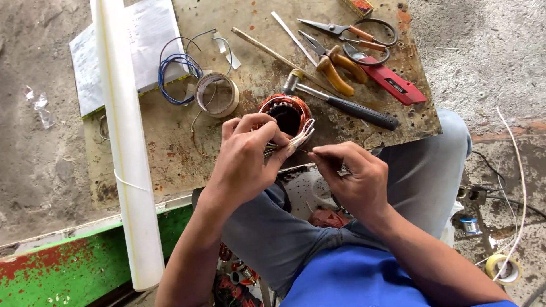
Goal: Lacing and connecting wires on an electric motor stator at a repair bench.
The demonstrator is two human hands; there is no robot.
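Note:
My left hand (pixel 248 157) is closed around a bundle of pale sleeved wire leads (pixel 301 136) that come off a round copper-wound motor stator (pixel 286 110) standing on a rusty metal board (pixel 170 142). Just to the right, my right hand (pixel 351 173) pinches the end of a thin wire between thumb and fingers, close to the left hand's fingertips. Both hands hover over my lap, at the board's near edge.
On the board lie a hammer (pixel 341 101), yellow-handled pliers (pixel 335 65), scissors (pixel 347 31), a red utility knife (pixel 392 79), a tape roll (pixel 216 94), blue wire coil (pixel 176 74) and papers (pixel 142 34). A long white tube (pixel 128 148) crosses the left side. A yellow tape roll (pixel 503 267) lies on the floor.

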